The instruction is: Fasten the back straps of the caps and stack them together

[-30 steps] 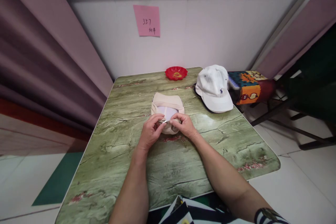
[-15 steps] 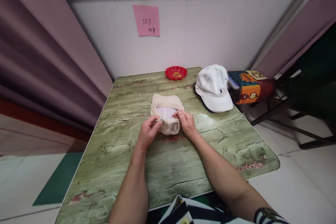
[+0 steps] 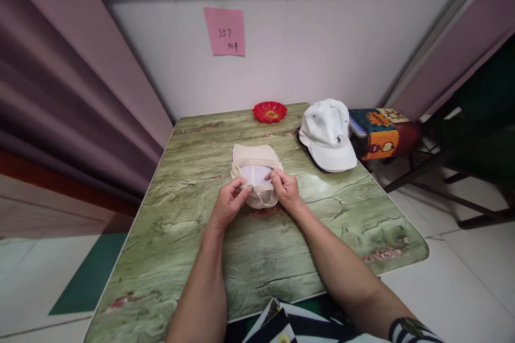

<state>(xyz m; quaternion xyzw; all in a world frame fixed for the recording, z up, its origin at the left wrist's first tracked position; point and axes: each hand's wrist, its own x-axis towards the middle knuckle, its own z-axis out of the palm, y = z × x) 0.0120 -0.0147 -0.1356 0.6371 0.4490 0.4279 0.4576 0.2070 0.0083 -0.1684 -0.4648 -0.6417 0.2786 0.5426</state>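
A beige cap (image 3: 257, 155) lies upside down on the table, its brim pointing away from me and its pale lilac inside showing. My left hand (image 3: 230, 201) pinches the back edge of the cap at its left side, near the strap. On the right side of that same edge, my right hand (image 3: 285, 188) has thumb and fingers closed on the fabric. The strap's loop hangs between the two hands. Parts of the strap are hidden behind my fingers.
At the right edge of the green wood-patterned table (image 3: 177, 257) sits a white cap (image 3: 326, 126) on top of a dark one. A red scalloped dish (image 3: 270, 112) stands at the back. A patterned stool (image 3: 386, 128) is beyond the table. A pink note (image 3: 224, 32) hangs on the wall.
Both hands keep their hold on the beige cap's back edge. They have shifted very slightly toward me, and the strap sits a little lower. Everything else is unmoved.
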